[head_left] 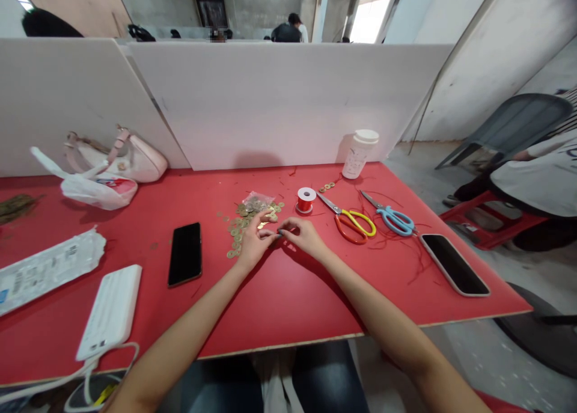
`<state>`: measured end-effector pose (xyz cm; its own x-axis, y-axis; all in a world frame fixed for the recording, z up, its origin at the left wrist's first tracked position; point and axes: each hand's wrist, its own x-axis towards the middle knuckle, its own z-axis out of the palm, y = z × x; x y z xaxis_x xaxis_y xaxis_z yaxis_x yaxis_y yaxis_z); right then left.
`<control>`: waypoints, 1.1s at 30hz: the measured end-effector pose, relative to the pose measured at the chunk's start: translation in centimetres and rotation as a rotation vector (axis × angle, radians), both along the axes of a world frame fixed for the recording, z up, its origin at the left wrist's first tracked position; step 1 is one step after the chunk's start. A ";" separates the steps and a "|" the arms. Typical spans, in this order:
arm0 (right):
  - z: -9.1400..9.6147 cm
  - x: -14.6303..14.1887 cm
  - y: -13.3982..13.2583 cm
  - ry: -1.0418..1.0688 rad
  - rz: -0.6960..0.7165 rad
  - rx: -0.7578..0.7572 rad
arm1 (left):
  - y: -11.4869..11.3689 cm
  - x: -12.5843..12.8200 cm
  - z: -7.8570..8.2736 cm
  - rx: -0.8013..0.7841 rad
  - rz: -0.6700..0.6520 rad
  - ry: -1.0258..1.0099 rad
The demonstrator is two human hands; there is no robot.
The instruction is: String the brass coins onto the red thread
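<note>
Over the middle of the red table, my left hand (256, 240) and my right hand (303, 235) meet at their fingertips, both pinched. Whatever lies between the fingers is too small to make out; a dark spot shows where they meet. Just behind and beside my left hand spreads a pile of brass-coloured coins with holes (236, 229), and a clear plastic bag (256, 201) rests on it. A spool of red thread (306, 200) stands upright beyond my right hand. Yellow-and-orange-handled scissors (354, 223) lie open to the right of that hand.
Blue-handled scissors (395, 219), loose red thread (417, 260) and a pale-edged phone (454, 264) lie at right. A white lidded cup (360, 154) stands near the partition (288, 106). To the left are a black phone (185, 254), a white power bank (110, 311) and a handbag (144, 157).
</note>
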<state>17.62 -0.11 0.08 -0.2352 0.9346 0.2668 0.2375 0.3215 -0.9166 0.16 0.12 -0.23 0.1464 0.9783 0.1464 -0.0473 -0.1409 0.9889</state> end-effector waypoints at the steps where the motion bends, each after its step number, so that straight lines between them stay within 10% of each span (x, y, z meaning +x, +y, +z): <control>1: -0.1 0.0 0.1 0.009 -0.001 -0.009 | -0.1 0.0 0.0 0.008 0.001 0.013; 33: -0.1 -0.3 0.0 0.188 -0.015 0.011 | 0.0 0.1 0.4 -0.025 0.053 -0.016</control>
<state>17.33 -0.09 -0.01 -0.1666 0.9343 0.3151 0.0672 0.3296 -0.9417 0.31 0.09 0.16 0.0923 0.9880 0.1238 -0.0559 -0.1190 0.9913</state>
